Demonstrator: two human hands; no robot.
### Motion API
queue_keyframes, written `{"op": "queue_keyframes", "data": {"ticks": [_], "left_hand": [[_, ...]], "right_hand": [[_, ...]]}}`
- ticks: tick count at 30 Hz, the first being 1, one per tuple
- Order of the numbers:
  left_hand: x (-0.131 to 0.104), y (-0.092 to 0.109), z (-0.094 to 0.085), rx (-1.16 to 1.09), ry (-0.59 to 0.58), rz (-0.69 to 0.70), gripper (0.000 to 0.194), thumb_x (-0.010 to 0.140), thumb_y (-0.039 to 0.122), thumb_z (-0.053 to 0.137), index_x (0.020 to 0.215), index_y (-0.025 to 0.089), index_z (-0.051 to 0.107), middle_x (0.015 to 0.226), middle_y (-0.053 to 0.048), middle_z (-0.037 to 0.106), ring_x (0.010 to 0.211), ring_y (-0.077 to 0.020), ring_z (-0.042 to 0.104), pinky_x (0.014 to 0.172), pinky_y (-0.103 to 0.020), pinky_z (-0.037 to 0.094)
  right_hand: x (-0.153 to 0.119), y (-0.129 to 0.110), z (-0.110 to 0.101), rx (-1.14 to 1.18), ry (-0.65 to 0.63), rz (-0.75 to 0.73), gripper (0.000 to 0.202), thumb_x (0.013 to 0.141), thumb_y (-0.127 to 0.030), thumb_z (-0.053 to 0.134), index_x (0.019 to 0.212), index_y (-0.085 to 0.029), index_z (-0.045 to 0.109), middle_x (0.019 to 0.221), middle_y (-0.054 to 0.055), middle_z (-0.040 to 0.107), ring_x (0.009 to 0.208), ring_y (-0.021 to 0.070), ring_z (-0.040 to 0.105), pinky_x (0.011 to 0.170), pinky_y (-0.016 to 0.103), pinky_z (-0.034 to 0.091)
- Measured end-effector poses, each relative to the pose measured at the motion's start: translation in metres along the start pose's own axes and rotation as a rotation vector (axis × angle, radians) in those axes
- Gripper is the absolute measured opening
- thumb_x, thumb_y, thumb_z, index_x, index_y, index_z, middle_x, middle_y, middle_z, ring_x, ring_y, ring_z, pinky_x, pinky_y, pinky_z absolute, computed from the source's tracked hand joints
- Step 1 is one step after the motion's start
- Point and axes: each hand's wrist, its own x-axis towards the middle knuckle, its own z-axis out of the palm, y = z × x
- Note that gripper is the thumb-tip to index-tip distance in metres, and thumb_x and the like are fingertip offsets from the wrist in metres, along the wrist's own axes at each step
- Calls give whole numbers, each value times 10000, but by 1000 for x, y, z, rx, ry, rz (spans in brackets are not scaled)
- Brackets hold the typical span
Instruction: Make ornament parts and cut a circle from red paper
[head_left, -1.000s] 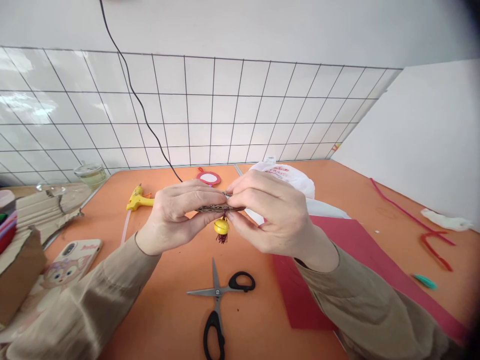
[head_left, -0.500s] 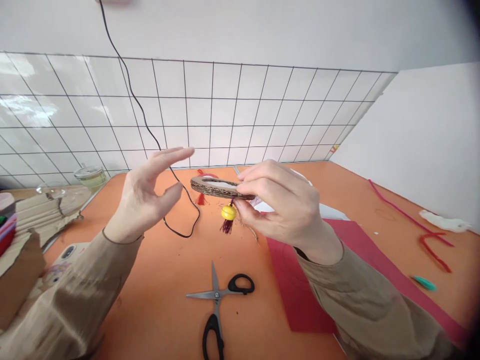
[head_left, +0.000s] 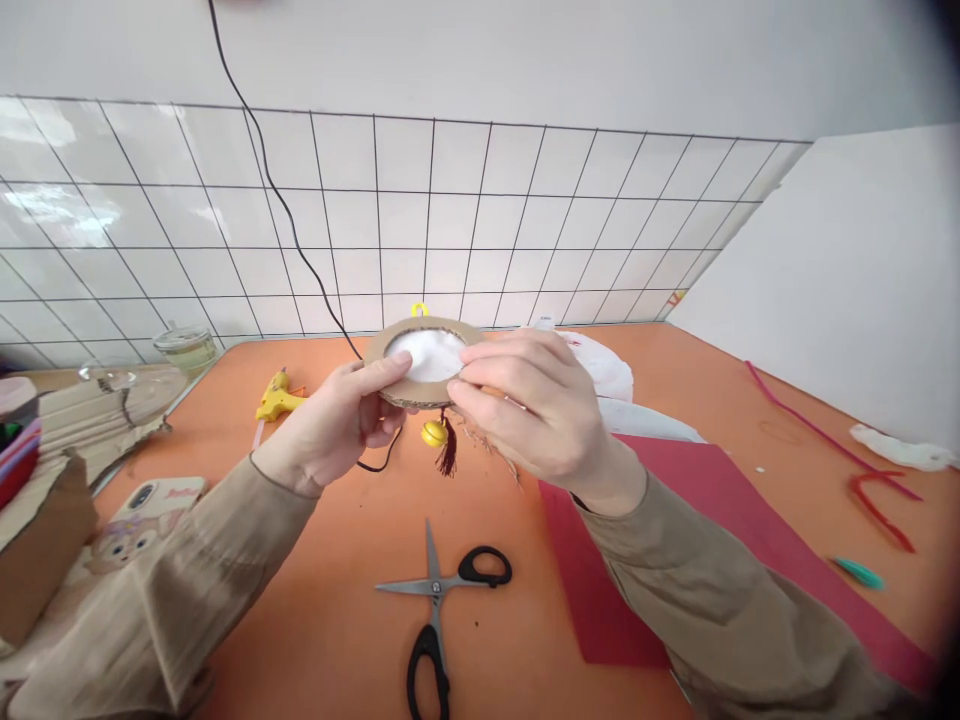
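Observation:
A round cardboard ring [head_left: 424, 393] with a white centre [head_left: 431, 356] is held above the table, its flat face tilted up. My left hand [head_left: 341, 415] grips its left side, thumb on top. My right hand [head_left: 529, 400] is closed at the right edge of the ring, fingertips pinched against it. Below the ring hang a yellow bell [head_left: 433, 433] and a dark red tassel [head_left: 448, 450]. A small yellow loop [head_left: 419, 310] sticks up behind its far edge.
Open scissors [head_left: 436, 588] lie in front on the orange table [head_left: 337, 600]. Red paper [head_left: 600, 560] is at right, a yellow glue gun [head_left: 277, 397], phone [head_left: 157, 500] and cardboard pieces [head_left: 45, 540] at left. A black cord [head_left: 289, 215] runs behind the ring.
My left hand has moved right and closed on the ring, where before it was open and apart. The ring has tipped so its face shows. The glue gun has come into view.

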Motion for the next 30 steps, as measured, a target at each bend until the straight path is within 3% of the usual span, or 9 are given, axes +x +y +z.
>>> {"op": "queue_keyframes", "data": {"ticks": [2,5,8,10,12,15,18,21,30], "left_hand": [[1,-1,0,-36,55,45,260,725,365,778,637,196,602,577,1,486,464,-89,391,363,-234,255],[2,-1,-5,-32,95,154,257,721,292,789,618,190,576,589,11,463,489,-83,379,385,-235,268],[2,0,-9,44,104,278,286,711,301,812,613,194,565,585,21,468,491,-85,384,402,-248,280],[1,0,-9,142,105,362,305,718,323,814,605,198,560,569,30,474,486,-92,400,420,-265,303],[-1,0,-8,247,106,430,312,730,330,811,600,200,559,549,37,478,498,-104,435,453,-277,348],[-3,-1,-5,357,85,494,298,739,334,811,612,200,577,544,30,529,571,-140,542,536,-290,447],[-4,-1,-2,392,78,509,249,727,357,821,690,193,637,633,-3,638,676,-179,627,579,-293,503],[-3,-1,-1,379,56,475,234,704,350,837,778,187,687,734,-22,701,721,-181,652,558,-263,504],[1,-6,0,261,103,341,215,613,191,872,762,182,718,741,-6,721,683,-134,623,506,-204,450]], "right_hand": [[-2,2,2,15,-34,-3,255,844,-1,560,874,-244,630,829,7,711,930,212,690,793,382,542],[-5,5,1,50,-30,81,353,845,-13,552,1079,-265,633,1137,63,699,1162,265,625,915,453,537],[-6,5,-2,174,100,410,434,851,-113,593,1254,-271,571,1336,107,602,1247,298,569,952,509,531],[-6,3,-2,450,116,724,448,857,-230,638,1295,-256,547,1256,113,650,1151,281,630,898,494,564],[-5,1,1,850,20,980,431,842,-335,681,1246,-225,582,1081,92,722,1008,251,690,853,465,588],[-4,-4,8,1234,-105,1165,342,739,-375,790,1007,-191,685,920,60,755,914,234,715,853,435,591],[-5,-7,13,1269,-96,1265,308,645,-328,857,872,-177,714,877,48,762,888,234,719,829,412,593],[-6,-10,14,1231,-69,1302,274,671,-316,838,872,-173,717,881,46,760,889,228,717,828,398,588],[-6,-12,16,1248,-73,1285,319,653,-267,853,916,-187,692,924,40,758,950,239,716,864,393,586]]}}
